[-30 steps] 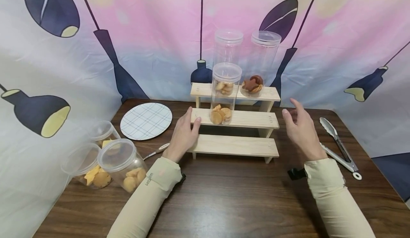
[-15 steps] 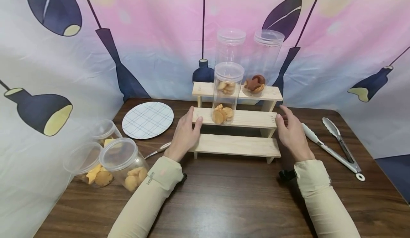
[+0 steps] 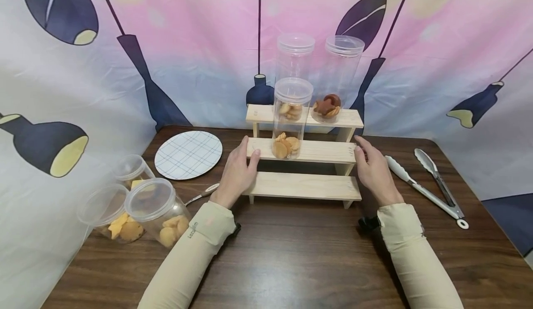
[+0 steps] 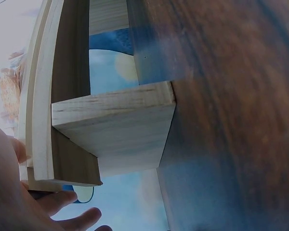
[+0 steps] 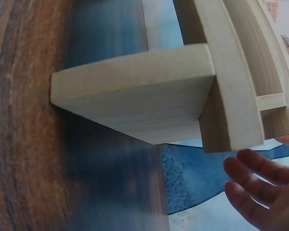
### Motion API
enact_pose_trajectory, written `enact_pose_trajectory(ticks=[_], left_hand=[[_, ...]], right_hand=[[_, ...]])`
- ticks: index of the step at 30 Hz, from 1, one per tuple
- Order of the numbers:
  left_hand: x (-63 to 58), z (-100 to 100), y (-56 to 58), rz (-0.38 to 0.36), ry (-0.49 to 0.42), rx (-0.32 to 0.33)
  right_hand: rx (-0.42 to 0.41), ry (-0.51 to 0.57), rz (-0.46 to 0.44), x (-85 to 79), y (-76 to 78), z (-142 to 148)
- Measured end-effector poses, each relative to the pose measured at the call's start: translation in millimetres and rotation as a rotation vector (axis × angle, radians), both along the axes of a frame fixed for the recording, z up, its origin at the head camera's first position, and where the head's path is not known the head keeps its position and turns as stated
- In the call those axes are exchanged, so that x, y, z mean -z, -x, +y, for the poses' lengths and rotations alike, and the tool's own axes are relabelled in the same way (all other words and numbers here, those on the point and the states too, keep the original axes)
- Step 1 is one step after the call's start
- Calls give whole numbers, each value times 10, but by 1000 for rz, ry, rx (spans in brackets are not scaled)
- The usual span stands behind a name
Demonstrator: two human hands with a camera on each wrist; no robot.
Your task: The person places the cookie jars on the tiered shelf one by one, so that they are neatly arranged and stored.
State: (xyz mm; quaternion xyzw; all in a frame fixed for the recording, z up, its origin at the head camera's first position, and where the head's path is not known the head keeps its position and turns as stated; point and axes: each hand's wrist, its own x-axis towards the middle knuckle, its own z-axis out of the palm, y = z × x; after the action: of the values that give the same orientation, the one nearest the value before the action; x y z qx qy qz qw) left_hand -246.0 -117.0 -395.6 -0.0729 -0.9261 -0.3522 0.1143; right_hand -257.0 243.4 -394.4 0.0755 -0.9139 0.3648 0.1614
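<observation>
A three-tier wooden display stand stands on the table. My left hand rests at the left end of its middle tier, fingers fairly straight, thumb at the front edge. At the opposite end, my right hand touches the same tier; in the right wrist view its fingers bend loosely below the plank. A clear jar of round cookies is on the middle tier. Behind it, the top tier carries another cookie jar and a jar with brown cookies.
Several lidded jars of cookies, including a front jar, stand at the left. Close by are a checked round plate and a thin-handled utensil, partly hidden by my left hand. Metal tongs lie spread at the right. A patterned cloth hangs behind.
My right hand has moved left, from beside the stand to the right end of its middle tier. My left hand has stayed at the left end. The jars keep their places.
</observation>
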Motion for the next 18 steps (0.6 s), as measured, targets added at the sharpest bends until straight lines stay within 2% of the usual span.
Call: enact_pose_trajectory(ticks=[18], left_hand=[[-19, -2, 3, -12, 21, -6]], right_hand=[[0, -19, -37, 28, 21, -3]])
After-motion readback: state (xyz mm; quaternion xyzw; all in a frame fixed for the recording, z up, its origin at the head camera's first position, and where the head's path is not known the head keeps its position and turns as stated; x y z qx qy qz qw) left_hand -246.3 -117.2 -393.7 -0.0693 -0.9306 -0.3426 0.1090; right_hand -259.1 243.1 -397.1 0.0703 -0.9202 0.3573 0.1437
